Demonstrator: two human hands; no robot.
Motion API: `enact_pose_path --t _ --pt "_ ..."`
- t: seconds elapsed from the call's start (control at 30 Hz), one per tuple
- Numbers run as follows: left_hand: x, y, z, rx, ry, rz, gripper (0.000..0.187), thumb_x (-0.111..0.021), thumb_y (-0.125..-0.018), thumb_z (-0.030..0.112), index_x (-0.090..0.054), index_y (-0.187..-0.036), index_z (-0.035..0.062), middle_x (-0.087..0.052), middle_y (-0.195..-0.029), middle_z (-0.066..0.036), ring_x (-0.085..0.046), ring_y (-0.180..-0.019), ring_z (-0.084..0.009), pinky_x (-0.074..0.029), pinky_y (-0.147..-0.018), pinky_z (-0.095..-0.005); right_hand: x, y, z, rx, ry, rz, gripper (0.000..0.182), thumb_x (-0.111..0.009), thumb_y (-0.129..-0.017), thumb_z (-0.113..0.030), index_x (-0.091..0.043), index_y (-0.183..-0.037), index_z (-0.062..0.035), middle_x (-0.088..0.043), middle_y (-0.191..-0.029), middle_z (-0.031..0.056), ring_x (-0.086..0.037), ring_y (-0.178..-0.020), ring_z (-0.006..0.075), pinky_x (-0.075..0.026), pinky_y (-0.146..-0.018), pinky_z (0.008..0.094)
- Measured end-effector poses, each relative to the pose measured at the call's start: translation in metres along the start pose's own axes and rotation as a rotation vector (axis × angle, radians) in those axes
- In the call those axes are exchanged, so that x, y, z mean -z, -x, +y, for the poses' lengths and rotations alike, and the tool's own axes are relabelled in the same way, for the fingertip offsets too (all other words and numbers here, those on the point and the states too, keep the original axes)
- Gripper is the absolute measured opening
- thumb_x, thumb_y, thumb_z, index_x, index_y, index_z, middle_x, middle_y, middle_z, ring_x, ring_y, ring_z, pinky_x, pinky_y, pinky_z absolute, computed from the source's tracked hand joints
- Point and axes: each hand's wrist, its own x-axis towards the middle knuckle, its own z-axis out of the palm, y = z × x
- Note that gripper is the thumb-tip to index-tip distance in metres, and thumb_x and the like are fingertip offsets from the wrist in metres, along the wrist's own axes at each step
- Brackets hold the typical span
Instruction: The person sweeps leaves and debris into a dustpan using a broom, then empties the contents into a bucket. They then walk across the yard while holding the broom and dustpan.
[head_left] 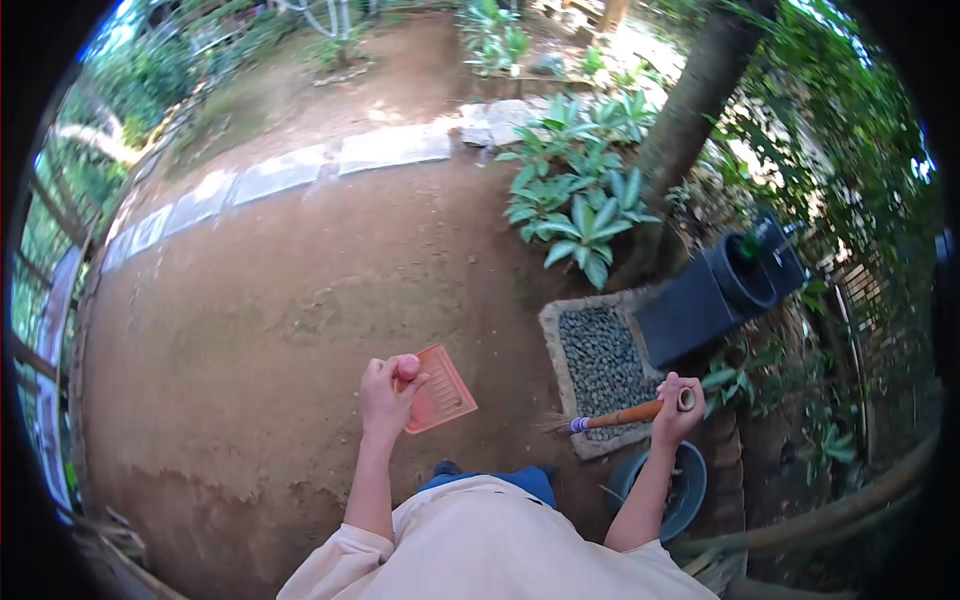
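the left hand is gripping the handle end of a pink dustpan above the bare dirt. the right hand is closing around the wooden handle of a broom, whose bristles are pointing left, near the pebble bed.

I have the left forearm and right forearm held out ahead of the torso, well apart. My left hand is closed, fingers curled; my right hand is wrapped into a fist.
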Motion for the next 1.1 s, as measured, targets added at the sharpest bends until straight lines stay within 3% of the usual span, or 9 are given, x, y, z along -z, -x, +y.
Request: enact_pose_path --t 0.1,0.23,0.33,0.47,0.5,0.73,0.77,0.9,1.1 --pt "0.039 0.008 -0.047 0.112 -0.025 0.176 0.038 -0.082 -0.075 0.026 -0.066 -0.105 0.0094 -0.061 -0.091 -0.009 -0.062 -0.081 -0.0293 -0.050 -0.075 -0.0400 -0.057 -0.016 -0.014 0.058 -0.031 -0.132 0.026 -0.062 -0.096 -0.012 -0.051 -0.075 -0.0036 -0.058 -0.073 0.0036 -0.051 -0.061 0.0072 -0.043 -0.059 0.0223" --pt "0.080 0.015 -0.096 0.265 -0.009 0.359 0.041 -0.081 -0.078 0.024 -0.064 -0.110 0.0048 -0.064 -0.099 -0.010 -0.066 -0.095 -0.0297 -0.052 -0.078 -0.0387 -0.131 -0.038 -0.027 0.202 -0.128 -0.314 0.023 -0.059 -0.097 -0.009 -0.051 -0.075 -0.0032 -0.056 -0.071 0.0031 -0.052 -0.061 0.0080 -0.044 -0.058 0.0232" --pt "0.106 0.012 -0.132 0.435 -0.031 0.485 0.042 -0.080 -0.080 0.023 -0.063 -0.113 0.0038 -0.066 -0.107 -0.011 -0.066 -0.099 -0.0294 -0.052 -0.080 -0.0391 -0.184 -0.054 -0.028 0.187 -0.168 -0.406 0.023 -0.059 -0.097 -0.008 -0.051 -0.076 -0.0034 -0.055 -0.069 0.0030 -0.052 -0.061 0.0087 -0.044 -0.058 0.0238" --pt "0.130 0.001 -0.193 0.529 0.043 0.672 0.036 -0.078 -0.082 0.024 -0.064 -0.106 0.0013 -0.066 -0.098 -0.011 -0.065 -0.089 -0.0282 -0.051 -0.079 -0.0394 -0.266 -0.072 -0.018 0.138 -0.297 -0.411 0.023 -0.063 -0.093 -0.008 -0.053 -0.073 -0.0032 -0.058 -0.065 0.0023 -0.055 -0.059 0.0083 -0.044 -0.056 0.0237" --pt "0.138 -0.005 -0.197 0.558 -0.081 0.694 0.036 -0.077 -0.083 0.025 -0.064 -0.106 0.0003 -0.067 -0.095 -0.012 -0.065 -0.088 -0.0270 -0.050 -0.079 -0.0391 -0.287 -0.076 -0.010 0.113 -0.340 -0.416 0.022 -0.064 -0.093 -0.007 -0.054 -0.074 -0.0035 -0.057 -0.064 0.0014 -0.054 -0.059 0.0079 -0.043 -0.057 0.0228" --pt "0.164 -0.048 -0.259 0.563 0.115 0.956 0.040 -0.076 -0.085 0.022 -0.063 -0.116 0.0003 -0.070 -0.098 -0.012 -0.065 -0.091 -0.0226 -0.051 -0.083 -0.0363 -0.409 -0.111 0.005 0.195 -0.330 -0.523 0.021 -0.061 -0.095 -0.008 -0.052 -0.076 -0.0042 -0.054 -0.065 0.0013 -0.051 -0.058 0.0080 -0.042 -0.056 0.0227" --pt "0.170 -0.057 -0.263 0.640 -0.009 0.916 0.039 -0.073 -0.088 0.016 -0.060 -0.121 -0.0014 -0.069 -0.106 -0.013 -0.065 -0.099 -0.0205 -0.050 -0.089 -0.0340 -0.429 -0.118 0.004 0.139 -0.379 -0.538 0.022 -0.061 -0.095 -0.008 -0.052 -0.075 -0.0042 -0.054 -0.065 0.0015 -0.051 -0.059 0.0081 -0.042 -0.056 0.0224" --pt "0.184 -0.108 -0.270 0.603 0.226 1.045 0.046 -0.067 -0.093 0.010 -0.050 -0.133 -0.0044 -0.063 -0.124 -0.016 -0.062 -0.111 -0.0215 -0.047 -0.098 -0.0349 -0.506 -0.156 0.010 0.165 -0.366 -0.620 0.022 -0.062 -0.094 -0.008 -0.052 -0.075 -0.0042 -0.054 -0.065 0.0015 -0.052 -0.059 0.0080 -0.042 -0.056 0.0227" --pt "0.190 -0.183 -0.287 0.689 0.286 1.161 0.048 -0.066 -0.094 0.010 -0.047 -0.136 -0.0038 -0.058 -0.133 -0.018 -0.060 -0.116 -0.0232 -0.047 -0.099 -0.0348 -0.620 -0.184 0.005 0.193 -0.362 -0.620 0.024 -0.066 -0.091 -0.011 -0.053 -0.072 -0.0044 -0.056 -0.061 0.0012 -0.052 -0.056 0.0087 -0.040 -0.055 0.0230"
